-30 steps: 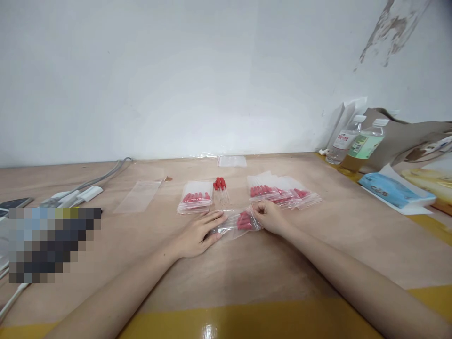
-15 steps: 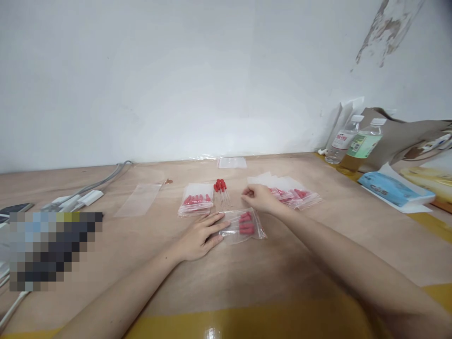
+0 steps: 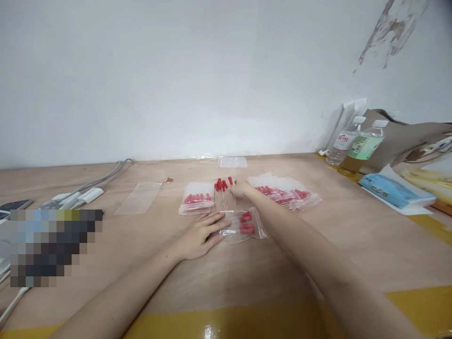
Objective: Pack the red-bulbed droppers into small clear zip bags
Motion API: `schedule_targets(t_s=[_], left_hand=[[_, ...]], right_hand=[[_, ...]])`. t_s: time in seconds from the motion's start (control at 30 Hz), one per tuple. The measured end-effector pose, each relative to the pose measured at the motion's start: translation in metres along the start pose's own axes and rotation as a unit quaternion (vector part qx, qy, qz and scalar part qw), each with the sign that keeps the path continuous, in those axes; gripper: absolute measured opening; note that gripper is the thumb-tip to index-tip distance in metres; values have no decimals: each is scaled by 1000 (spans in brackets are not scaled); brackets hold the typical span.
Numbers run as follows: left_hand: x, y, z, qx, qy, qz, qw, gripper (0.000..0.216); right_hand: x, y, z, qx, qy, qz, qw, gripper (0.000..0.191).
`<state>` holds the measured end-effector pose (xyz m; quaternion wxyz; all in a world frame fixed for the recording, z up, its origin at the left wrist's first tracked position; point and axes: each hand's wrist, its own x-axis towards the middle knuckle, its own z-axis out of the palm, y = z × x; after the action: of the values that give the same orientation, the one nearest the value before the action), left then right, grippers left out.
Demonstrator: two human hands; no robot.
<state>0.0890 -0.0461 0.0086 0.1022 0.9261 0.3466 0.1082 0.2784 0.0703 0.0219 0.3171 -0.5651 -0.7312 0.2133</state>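
From where I stand, a clear zip bag (image 3: 233, 237) of red-bulbed droppers lies flat on the table (image 3: 247, 278), its near-left end beneath the left hand (image 3: 198, 238), whose fingers rest slightly apart. Just beyond those fingertips are some loose red-topped droppers (image 3: 219, 184); the right hand (image 3: 241, 189) is at their right edge, fingers bunched beside one of them, though I can't tell whether they pinch it. A stack of filled bags (image 3: 196, 189) lies just past the left fingers, a fan of filled bags (image 3: 263, 180) right of the right fingers, and, well beyond it, a blue tissue pack (image 3: 397, 188).
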Motion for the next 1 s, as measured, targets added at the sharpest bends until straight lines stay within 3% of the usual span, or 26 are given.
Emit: schedule_targets(t_s=[0.1, 0.2, 0.3, 0.5, 0.67, 0.9, 1.0], left_hand=[[0, 0, -1, 1, 2, 3, 1000, 39], [0, 0, -1, 6, 1, 4, 1000, 40], [0, 0, -1, 3, 1, 7, 1000, 39], [0, 0, 0, -6, 3, 11, 1000, 35], [-1, 0, 2, -2, 8, -3, 1000, 37], [0, -1, 2, -7, 18, -1, 1000, 39], [0, -2, 3, -9, 17, -1, 1000, 39]], right_hand=[[-27, 7, -23, 28, 23, 54, 998, 46], [-63, 19, -47, 177, 40, 88, 979, 75], [-95, 33, -63, 250, 82, 96, 960, 85], [-116, 51, -46, 331, 181, 99, 921, 67], [-118, 51, -27, 380, 142, 107, 908, 53], [-122, 52, -23, 451, 151, 121, 871, 38], [-125, 53, -26, 442, 101, 126, 882, 32]])
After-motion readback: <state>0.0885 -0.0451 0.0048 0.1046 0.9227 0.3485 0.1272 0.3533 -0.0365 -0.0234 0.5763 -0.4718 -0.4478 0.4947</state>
